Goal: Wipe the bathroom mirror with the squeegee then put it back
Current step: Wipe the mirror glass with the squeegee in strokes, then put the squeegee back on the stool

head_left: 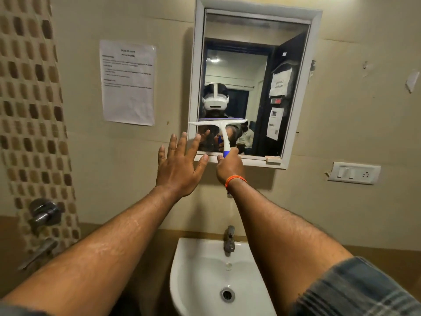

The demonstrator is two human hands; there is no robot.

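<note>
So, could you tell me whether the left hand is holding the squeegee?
No, the right hand grips the squeegee by its handle, while the left hand is spread open beside it.

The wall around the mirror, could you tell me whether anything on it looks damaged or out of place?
Yes. To the right of the mirror, a torn scrap of paper or tape hangs curled off the wall, with small marks beside it. The switch plate sits slightly askew.

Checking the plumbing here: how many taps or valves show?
3: a tap above the basin, and two wall valves at lower left, one above the other. None seems hidden.
</note>
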